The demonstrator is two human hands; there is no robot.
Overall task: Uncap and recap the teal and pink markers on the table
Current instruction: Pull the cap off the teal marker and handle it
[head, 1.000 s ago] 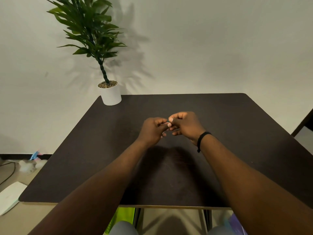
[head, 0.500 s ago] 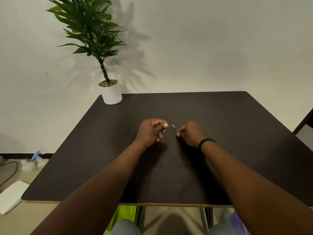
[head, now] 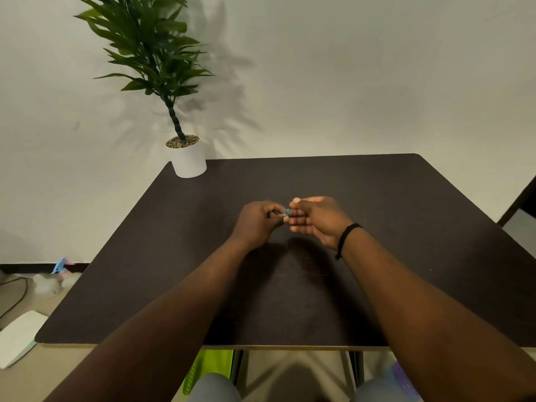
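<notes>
Both hands meet above the middle of the dark table (head: 377,198). A short teal piece of the marker (head: 286,211) shows between their fingertips. My left hand (head: 256,224) is curled around it from the left, and the rest of the marker is hidden inside the fist. My right hand (head: 317,219) pinches the same teal end from the right with thumb and forefinger, its other fingers loosely extended. I cannot tell which hand has the cap and which the body. No pink marker is visible.
A white pot with a green plant (head: 188,159) stands at the table's far left corner. A black band (head: 346,237) is on my right wrist. On the floor to the left are a white flat box (head: 17,338) and cables.
Half a second ago my hands were apart, each holding one piece. They have now come back together at the teal end, and my right hand has risen slightly.
</notes>
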